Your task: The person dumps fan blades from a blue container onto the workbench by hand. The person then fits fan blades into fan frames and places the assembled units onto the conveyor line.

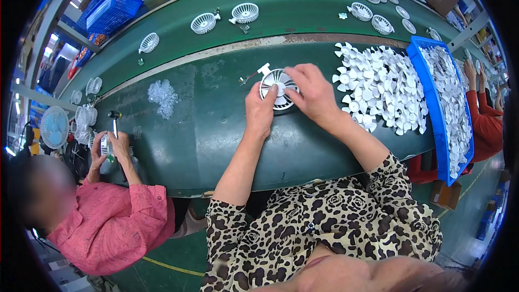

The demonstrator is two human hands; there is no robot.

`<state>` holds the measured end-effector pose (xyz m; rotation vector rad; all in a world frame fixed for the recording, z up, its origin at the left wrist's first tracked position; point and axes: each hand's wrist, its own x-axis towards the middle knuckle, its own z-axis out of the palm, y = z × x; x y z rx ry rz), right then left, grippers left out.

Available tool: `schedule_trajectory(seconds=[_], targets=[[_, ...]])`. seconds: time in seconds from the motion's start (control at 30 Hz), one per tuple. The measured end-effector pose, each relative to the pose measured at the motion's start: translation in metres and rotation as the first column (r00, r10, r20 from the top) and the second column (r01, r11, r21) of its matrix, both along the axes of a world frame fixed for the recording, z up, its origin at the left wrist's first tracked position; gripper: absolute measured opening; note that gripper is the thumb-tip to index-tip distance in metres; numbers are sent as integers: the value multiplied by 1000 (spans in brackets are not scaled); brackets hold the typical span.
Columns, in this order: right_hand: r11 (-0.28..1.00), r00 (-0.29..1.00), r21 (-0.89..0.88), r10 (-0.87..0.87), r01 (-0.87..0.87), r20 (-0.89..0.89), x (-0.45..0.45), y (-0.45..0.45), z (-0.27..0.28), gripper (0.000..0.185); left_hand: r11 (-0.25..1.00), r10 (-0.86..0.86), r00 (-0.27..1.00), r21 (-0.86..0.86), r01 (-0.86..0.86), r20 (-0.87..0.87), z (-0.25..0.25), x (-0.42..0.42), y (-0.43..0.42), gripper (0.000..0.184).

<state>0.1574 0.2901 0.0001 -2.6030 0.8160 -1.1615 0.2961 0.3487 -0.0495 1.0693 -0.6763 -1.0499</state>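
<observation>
A small white round fan housing with a slatted rim is held over the green work surface, white fan blades showing inside it. My left hand is closed on its left side, thumb pressed over the middle. My right hand is at the right side, its thumb and curled fingers on the rim and blades; the exact contact is partly hidden. From the top of the housing sticks a white tab, with thin wires and a small part beside it.
Loose white fan blades lie piled on the right, beside a blue tray full of more. Small clear pieces lie to the left. Behind, fan housings sit on a green belt. A co-worker at left holds a part near a hammer.
</observation>
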Motion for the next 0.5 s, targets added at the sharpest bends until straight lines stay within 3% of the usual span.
schedule_trajectory(seconds=[0.03,0.1,0.13,0.2,0.23,0.3,0.33,0.4,0.43,0.47,0.5], targets=[[999,998,-4,-38,38,44,-2,-3,1,41,1000,17,1000,-2,-17,14,0,-1,0,23],[888,991,459,81,-22,-110,-5,-18,-8,38,1000,2,998,-11,-1,66,-1,-1,1,23],[385,980,905,154,-179,129,-6,-26,-15,34,1000,-12,992,-19,14,126,-2,-2,2,23],[384,963,889,193,-249,187,-7,-29,-30,30,999,0,989,-36,5,146,-8,-3,1,22],[407,977,896,183,-178,111,-7,-28,-29,30,1000,7,977,-19,-3,211,-9,-2,2,23],[398,972,895,198,-200,129,-5,-30,-34,28,1000,10,960,-2,-10,280,-11,-3,2,24],[391,966,892,209,-226,152,-4,-32,-33,26,999,22,963,38,-33,267,-12,-3,1,25],[263,976,964,219,-46,-13,-3,-48,-20,21,997,34,977,59,-47,210,-19,-3,-3,29],[311,986,949,164,-44,-8,-1,-59,-22,19,999,34,986,35,-41,166,-13,-3,-7,32],[309,997,951,75,-4,-20,0,-75,-24,21,995,-34,999,94,35,-8,-5,-2,-3,38],[331,992,939,-47,-97,119,0,-93,-30,20,995,-41,999,87,41,-1,-3,0,-3,38]])
